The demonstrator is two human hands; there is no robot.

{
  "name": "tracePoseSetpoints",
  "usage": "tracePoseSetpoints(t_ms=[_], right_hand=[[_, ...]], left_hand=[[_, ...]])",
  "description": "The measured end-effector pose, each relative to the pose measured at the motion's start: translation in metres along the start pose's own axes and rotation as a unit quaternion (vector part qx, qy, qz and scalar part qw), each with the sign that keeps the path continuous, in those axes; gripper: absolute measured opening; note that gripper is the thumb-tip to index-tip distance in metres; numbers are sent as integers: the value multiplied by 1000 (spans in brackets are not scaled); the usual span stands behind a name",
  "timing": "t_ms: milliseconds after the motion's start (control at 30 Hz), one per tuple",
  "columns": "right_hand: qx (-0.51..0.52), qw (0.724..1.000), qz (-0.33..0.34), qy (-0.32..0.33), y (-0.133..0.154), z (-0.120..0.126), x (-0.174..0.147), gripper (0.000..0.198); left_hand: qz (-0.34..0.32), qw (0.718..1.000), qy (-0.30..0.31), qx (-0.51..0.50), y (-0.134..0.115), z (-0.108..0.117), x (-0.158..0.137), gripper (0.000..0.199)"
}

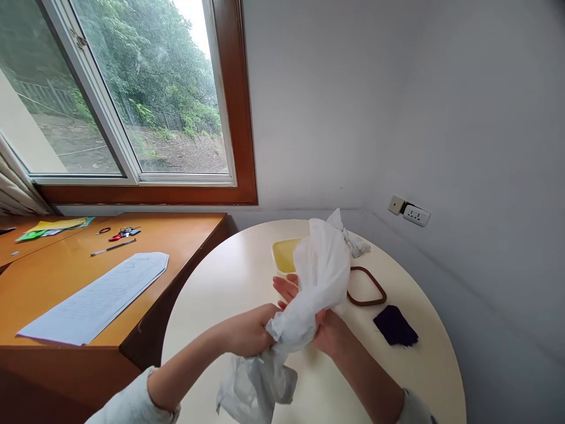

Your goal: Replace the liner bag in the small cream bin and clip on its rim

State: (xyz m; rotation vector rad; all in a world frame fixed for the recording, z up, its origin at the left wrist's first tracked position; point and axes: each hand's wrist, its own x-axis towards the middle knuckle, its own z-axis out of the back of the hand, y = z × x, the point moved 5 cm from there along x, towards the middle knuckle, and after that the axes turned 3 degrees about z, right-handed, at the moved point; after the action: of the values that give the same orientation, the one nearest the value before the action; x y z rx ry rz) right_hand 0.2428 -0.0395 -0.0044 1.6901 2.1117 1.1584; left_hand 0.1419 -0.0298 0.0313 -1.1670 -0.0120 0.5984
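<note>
A crumpled white plastic bag [324, 259] is gathered between my hands over the round table. My left hand [249, 330] is closed round its narrowed lower part, and a loose end hangs below the fist. Behind the bag, my right hand [329, 333] is turned palm up, with fingertips stretched out and apart past the bag's left side. The bag lies across that palm and hides most of it, including the thumb. Just beyond the fingers is a yellow, light-rimmed container or lid [285, 254], partly covered by the bag.
On the round table [207, 282] lie a brown rounded frame [367, 303], a dark purple folded cloth [396, 325] and a crumpled whitish piece [357, 244]. The wooden desk [198, 227] at left carries paper sheets [101, 294], a pen [113, 247] and keys [126, 234].
</note>
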Motion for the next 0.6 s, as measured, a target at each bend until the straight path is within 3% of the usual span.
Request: tracePoseSetpoints(t_ms=[167,300,400,600], right_hand=[[97,988,42,-116,13,16,5,11],[195,960,106,-172,34,29,8,24],[230,939,143,-212,49,41,10,26],[137,927,205,-282,76,58,3,17]], left_hand=[[70,997,-6,14,28,-14,11,9],[127,991,-36,13,40,-12,10,6],[135,988,-68,23,40,-7,6,9],[108,992,-51,26,54,-1,-7,26]])
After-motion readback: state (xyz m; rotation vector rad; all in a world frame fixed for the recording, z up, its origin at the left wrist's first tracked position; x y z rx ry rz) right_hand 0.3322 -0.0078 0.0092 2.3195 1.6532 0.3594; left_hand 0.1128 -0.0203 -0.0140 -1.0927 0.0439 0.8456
